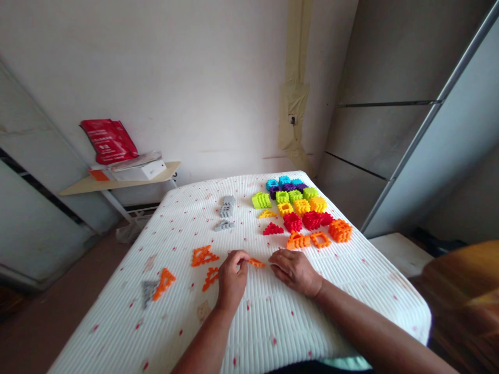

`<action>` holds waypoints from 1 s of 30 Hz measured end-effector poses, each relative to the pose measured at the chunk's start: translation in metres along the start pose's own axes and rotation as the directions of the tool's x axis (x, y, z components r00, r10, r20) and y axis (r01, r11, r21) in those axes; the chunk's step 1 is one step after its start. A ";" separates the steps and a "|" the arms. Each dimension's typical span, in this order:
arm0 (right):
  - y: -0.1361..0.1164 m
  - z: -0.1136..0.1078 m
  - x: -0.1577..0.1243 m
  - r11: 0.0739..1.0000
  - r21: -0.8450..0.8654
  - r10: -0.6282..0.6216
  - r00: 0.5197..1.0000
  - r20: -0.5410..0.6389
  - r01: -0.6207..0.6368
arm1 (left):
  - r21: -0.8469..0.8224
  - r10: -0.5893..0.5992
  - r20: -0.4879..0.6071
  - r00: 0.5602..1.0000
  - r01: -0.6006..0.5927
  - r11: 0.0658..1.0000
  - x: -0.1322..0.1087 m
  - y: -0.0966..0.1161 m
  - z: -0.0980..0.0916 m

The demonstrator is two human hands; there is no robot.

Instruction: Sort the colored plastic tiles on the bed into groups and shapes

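Note:
My left hand (233, 278) is closed, with thumb and forefinger pinching a small orange plastic building piece (256, 263) above the quilted cover. Just to the right, my right hand (295, 271) is closed, fingers bent and close together; whatever they may hold is hidden. An orange triangular piece (211, 279) lies beside my left hand, partly covered by it. Behind that is another orange group (204, 255). Farther left, an orange triangle (164, 284) touches a grey triangle (148, 292). Beyond my right hand sit an orange cluster (298, 240) and an orange square frame (320, 239).
Stacks of red (292, 222), yellow (301, 207), green (261, 200), purple (288, 187) and blue pieces (272, 184) stand at the back right of the bed. Grey pieces (226, 209) lie mid-bed. A side table (156, 179) holds a red bag (109, 141).

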State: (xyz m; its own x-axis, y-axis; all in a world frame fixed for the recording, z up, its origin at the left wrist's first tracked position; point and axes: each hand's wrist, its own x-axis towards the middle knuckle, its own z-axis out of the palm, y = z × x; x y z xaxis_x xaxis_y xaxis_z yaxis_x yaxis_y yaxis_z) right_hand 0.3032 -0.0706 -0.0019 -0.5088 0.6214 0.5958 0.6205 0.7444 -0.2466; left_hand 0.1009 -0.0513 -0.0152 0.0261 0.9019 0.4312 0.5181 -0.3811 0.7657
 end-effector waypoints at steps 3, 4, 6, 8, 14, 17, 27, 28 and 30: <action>0.001 0.001 0.000 1.000 -0.021 0.002 1.000 -0.010 -0.002 | 0.051 0.044 0.010 0.999 -0.045 0.998 0.001 -0.003 0.002; 0.001 0.001 -0.001 1.000 -0.026 0.001 1.000 -0.008 -0.002 | 0.057 0.051 0.003 0.999 -0.051 0.997 0.001 -0.004 0.002; 0.001 0.002 -0.001 0.999 -0.033 0.005 1.000 0.010 -0.004 | 0.066 0.055 -0.020 0.998 -0.054 0.996 0.002 -0.006 0.002; 0.001 0.002 -0.002 0.999 -0.033 0.010 0.999 0.045 -0.008 | 0.092 0.045 -0.048 0.998 -0.041 0.995 0.002 -0.007 0.001; 0.001 0.003 -0.002 1.000 -0.023 0.018 0.995 0.098 -0.016 | 0.194 0.034 -0.049 0.998 -0.024 0.981 -0.003 -0.011 -0.008; 0.001 0.002 -0.002 1.000 -0.001 0.019 0.993 0.114 -0.019 | 0.217 0.004 0.016 1.000 -0.007 0.976 -0.009 -0.009 -0.010; 0.002 0.009 0.001 0.998 0.059 0.007 0.977 0.214 -0.020 | 0.210 -0.041 0.131 0.991 0.013 0.978 -0.022 -0.012 -0.019; 0.002 0.010 0.001 0.998 0.053 0.011 0.974 0.225 -0.023 | 0.201 -0.035 0.121 0.992 0.010 0.980 -0.022 -0.015 -0.018; 0.001 0.011 0.002 0.999 0.039 0.017 0.968 0.251 -0.028 | 0.186 -0.018 0.101 0.995 -0.001 0.982 -0.021 -0.018 -0.017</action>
State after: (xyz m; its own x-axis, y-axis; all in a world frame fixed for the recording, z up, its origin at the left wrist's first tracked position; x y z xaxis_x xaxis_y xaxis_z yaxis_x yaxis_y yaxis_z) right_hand 0.2961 -0.0657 -0.0092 -0.6319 0.6754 0.3801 0.6108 0.7359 -0.2922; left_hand 0.0766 -0.0665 -0.0302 0.1026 0.9246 0.3668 0.6683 -0.3372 0.6630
